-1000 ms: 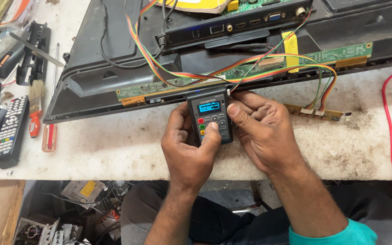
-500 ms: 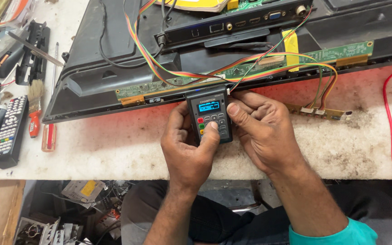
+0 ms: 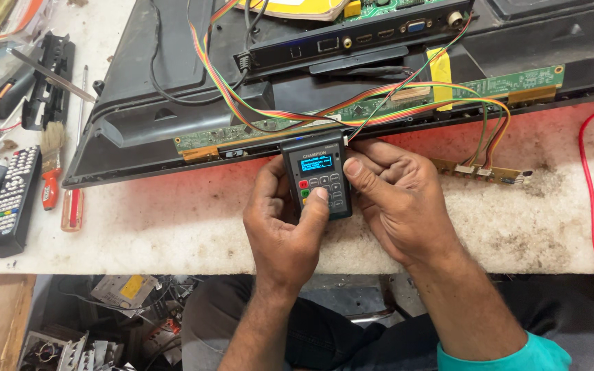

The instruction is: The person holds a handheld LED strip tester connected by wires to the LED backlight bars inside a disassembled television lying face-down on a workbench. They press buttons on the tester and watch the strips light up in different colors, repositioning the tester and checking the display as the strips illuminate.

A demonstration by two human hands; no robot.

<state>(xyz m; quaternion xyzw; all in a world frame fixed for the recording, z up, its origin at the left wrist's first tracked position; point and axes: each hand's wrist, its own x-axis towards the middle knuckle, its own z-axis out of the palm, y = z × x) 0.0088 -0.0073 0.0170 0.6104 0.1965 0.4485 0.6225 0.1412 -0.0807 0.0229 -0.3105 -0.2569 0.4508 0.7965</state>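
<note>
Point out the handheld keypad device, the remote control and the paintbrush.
handheld keypad device (image 3: 316, 165), head view, on its lit blue screen.
remote control (image 3: 11, 203), head view, on its button face.
paintbrush (image 3: 51, 185), head view, on its red handle.

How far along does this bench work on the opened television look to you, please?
Done: the television back lies open, and coloured ribbon wires run to the handheld keypad device, whose screen is lit. In hand: both hands hold the device, the left hand with its thumb on the buttons, the right hand steadying it. Left: the wiring is attached and the boards exposed.
</note>
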